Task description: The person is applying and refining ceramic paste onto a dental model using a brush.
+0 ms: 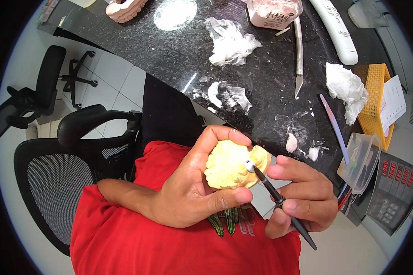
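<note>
My left hand (pixel 183 197) is closed around a yellow dental cast (pixel 226 158), with fingers and thumb on its edges and the row of teeth toward the palm. A small whitish piece with a dark spot (pixel 248 163) sits on the cast. In a pinch, my right hand (pixel 309 195) holds a slim black-handled tool (pixel 276 197). Its tip reaches the whitish piece; whether it is a brush or a pointed instrument I cannot tell. Both hands are in front of my red shirt, by the counter's near edge.
On the dark speckled counter (pixel 170 59) lie crumpled tissues (pixel 231 43), white scraps (pixel 229 96), a knife (pixel 299 68), a purple tool (pixel 335 123) and a remote (pixel 337 32). A jar (pixel 275 11) and pink cast (pixel 124 10) stand farther back. Right are a yellow basket (pixel 375 101) and clear box (pixel 360 160); left, a chair (pixel 46 183).
</note>
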A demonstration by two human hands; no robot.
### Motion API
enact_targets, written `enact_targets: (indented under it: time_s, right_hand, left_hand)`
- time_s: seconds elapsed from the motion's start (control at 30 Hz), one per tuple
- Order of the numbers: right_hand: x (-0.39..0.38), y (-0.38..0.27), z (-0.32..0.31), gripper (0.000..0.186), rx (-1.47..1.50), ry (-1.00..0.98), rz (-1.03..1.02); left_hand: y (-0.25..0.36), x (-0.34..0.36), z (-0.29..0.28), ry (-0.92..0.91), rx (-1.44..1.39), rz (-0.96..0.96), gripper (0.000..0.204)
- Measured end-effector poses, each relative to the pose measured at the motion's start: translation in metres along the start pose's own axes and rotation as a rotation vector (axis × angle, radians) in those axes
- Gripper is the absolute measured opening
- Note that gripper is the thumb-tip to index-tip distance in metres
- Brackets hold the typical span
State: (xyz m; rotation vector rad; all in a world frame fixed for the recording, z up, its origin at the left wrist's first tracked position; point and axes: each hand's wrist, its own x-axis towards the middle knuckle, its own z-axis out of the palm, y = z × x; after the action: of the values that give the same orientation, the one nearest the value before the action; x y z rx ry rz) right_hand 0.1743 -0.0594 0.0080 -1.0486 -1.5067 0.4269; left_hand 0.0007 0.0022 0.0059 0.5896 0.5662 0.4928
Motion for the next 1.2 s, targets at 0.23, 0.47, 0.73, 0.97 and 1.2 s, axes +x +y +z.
enact_targets:
  time_s: [0.23, 0.47, 0.73, 0.97, 1.2]
  right_hand:
    - [-0.007, 0.0, 0.005, 0.022, 0.058, 0.159, 0.001]
    - [-0.029, -0.017, -0.018, 0.024, -0.201, 0.391, 0.029]
    - [-0.046, -0.026, -0.027, 0.021, -0.341, 0.598, 0.209]
    - [-0.046, -0.026, -0.02, 0.016, -0.405, 0.556, 0.316]
    - [-0.05, -0.021, -0.023, 0.016, -0.455, 0.512, 0.295]
  left_hand:
    - [0.001, 0.0, 0.0, 0.039, -0.011, 0.0, 0.073]
    - [-0.003, 0.004, -0.004, -0.043, -0.007, 0.027, 0.069]
    - [-0.002, 0.001, -0.006, -0.041, 0.0, 0.001, 0.069]
    - [-0.001, 0.002, -0.007, -0.068, -0.041, 0.002, 0.072]
    - [-0.005, 0.004, -0.009, -0.1, -0.008, 0.05, 0.073]
